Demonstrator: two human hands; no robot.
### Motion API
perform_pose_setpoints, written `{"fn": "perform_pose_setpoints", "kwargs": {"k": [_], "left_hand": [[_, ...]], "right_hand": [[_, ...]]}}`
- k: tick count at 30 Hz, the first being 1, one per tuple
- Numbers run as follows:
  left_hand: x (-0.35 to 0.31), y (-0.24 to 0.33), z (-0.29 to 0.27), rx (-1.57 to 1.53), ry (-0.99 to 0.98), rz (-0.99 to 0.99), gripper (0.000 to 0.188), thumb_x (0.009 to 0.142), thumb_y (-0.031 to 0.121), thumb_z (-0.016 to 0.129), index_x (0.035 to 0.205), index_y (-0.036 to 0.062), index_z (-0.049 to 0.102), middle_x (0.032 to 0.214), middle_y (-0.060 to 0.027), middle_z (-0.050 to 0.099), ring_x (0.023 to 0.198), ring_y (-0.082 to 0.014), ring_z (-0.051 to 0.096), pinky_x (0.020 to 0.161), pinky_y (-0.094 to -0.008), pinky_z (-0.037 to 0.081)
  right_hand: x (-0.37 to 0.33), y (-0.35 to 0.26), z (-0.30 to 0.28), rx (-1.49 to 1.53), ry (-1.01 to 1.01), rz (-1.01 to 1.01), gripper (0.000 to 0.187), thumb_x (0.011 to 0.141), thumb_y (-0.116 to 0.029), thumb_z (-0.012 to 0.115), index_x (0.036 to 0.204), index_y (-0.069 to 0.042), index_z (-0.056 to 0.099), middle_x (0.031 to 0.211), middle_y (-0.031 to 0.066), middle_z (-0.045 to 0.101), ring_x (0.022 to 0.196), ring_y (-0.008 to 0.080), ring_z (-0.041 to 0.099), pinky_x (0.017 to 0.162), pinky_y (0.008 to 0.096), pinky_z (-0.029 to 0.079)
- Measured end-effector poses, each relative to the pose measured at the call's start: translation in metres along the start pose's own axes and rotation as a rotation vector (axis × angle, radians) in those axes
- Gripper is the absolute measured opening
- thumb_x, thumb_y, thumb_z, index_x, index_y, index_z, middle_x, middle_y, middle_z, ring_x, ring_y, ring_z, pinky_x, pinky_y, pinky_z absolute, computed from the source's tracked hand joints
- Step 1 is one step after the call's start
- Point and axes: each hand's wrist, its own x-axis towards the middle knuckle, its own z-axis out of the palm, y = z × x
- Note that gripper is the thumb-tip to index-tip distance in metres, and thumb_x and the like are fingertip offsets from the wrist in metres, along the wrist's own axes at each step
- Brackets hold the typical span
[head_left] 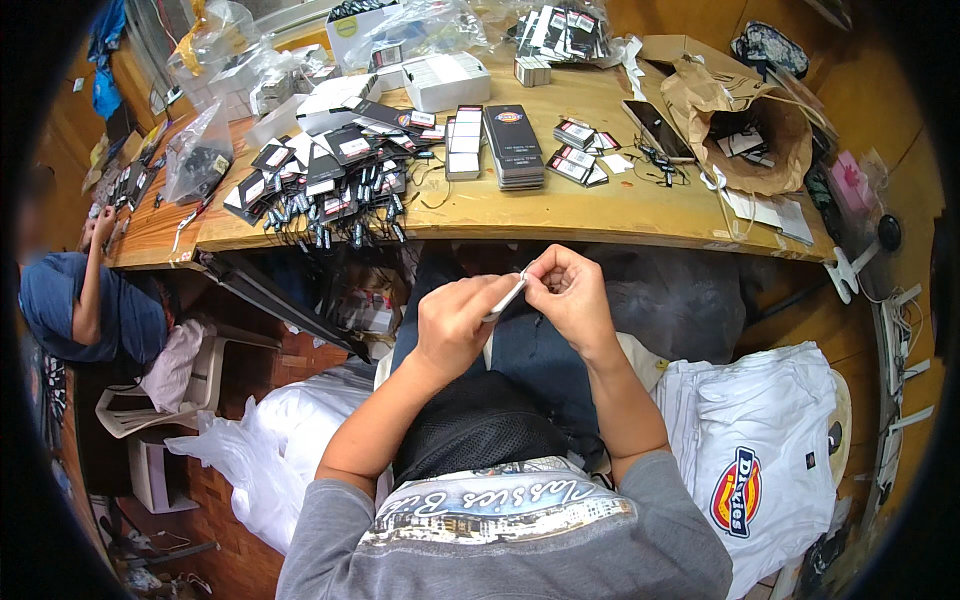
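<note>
My left hand (pixel 455 318) is closed around a small stack or card that looks like a hang tag (pixel 508 298), with its white side showing, held above my lap just off the table's front edge. At the tag's upper corner, the thumb and fingers of my right hand (pixel 570 295) are pinched together. Whatever sits between those fingertips is too small to make out. In front of my hands on the table stand a neat stack of black hang tags (pixel 514 150) and a narrow stack of white-and-red label cards (pixel 465 140).
A loose heap of tags with black cords (pixel 335 170) covers the table's left part. At right lie a phone (pixel 657 130) and a paper bag (pixel 750 130) of tags. Folded white T-shirts (pixel 745 430) are stacked at my right. Another person (pixel 95 300) sits at far left.
</note>
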Motion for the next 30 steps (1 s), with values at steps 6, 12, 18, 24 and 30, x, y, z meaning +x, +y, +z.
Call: {"fn": "perform_pose_setpoints", "kwargs": {"k": [6, 12, 18, 24, 30], "left_hand": [[0.002, 0.013, -0.009, -0.462, -0.205, -0.491, 0.028, 0.079, -0.003, 0.043, 0.107, -0.0031, 0.045, 0.095, -0.0132, 0.055, 0.087, -0.0189, 0.053, 0.076, -0.0259, 0.040], [-0.002, 0.003, -0.011, -0.296, 0.024, -0.514, 0.020, 0.074, -0.003, 0.055, 0.093, -0.0042, 0.052, 0.073, -0.0083, 0.061, 0.063, -0.0056, 0.053, 0.056, -0.0182, 0.042], [0.000, 0.009, -0.008, -0.227, 0.054, -0.333, 0.029, 0.069, -0.006, 0.056, 0.097, 0.0014, 0.053, 0.081, -0.0146, 0.060, 0.075, -0.0224, 0.061, 0.058, -0.0260, 0.048], [-0.004, 0.007, -0.009, 0.059, 0.059, -0.080, 0.038, 0.062, -0.006, 0.054, 0.099, 0.0054, 0.054, 0.084, -0.0114, 0.060, 0.069, -0.0233, 0.060, 0.057, -0.0273, 0.048], [-0.002, 0.009, -0.011, 0.077, 0.027, 0.004, 0.035, 0.065, -0.004, 0.051, 0.098, 0.0042, 0.055, 0.084, -0.0128, 0.059, 0.070, -0.0250, 0.059, 0.060, -0.0301, 0.048]], "right_hand": [[0.000, 0.003, -0.004, -0.217, 0.098, -0.060, 0.008, 0.070, 0.003, 0.057, 0.067, -0.001, 0.050, 0.061, -0.0031, 0.051, 0.053, -0.0007, 0.043, 0.047, 0.0136, 0.034], [-0.010, -0.015, 0.006, -0.349, 0.110, -0.245, 0.011, 0.066, 0.005, 0.058, 0.064, -0.001, 0.050, 0.060, -0.0036, 0.050, 0.049, -0.0012, 0.036, 0.043, 0.0138, 0.030], [-0.011, -0.020, 0.008, -0.387, 0.110, -0.306, 0.011, 0.065, 0.002, 0.059, 0.063, 0.001, 0.048, 0.055, 0.0023, 0.049, 0.045, 0.0039, 0.041, 0.041, 0.0181, 0.034], [-0.012, -0.023, 0.008, -0.350, 0.085, -0.196, 0.011, 0.066, 0.004, 0.057, 0.064, 0.001, 0.047, 0.057, 0.0007, 0.049, 0.049, 0.0018, 0.043, 0.044, 0.0161, 0.035], [-0.010, -0.014, 0.007, -0.011, 0.037, -0.074, 0.010, 0.069, 0.005, 0.055, 0.067, -0.002, 0.048, 0.065, -0.0029, 0.049, 0.056, -0.0004, 0.042, 0.050, 0.0132, 0.033]]}}
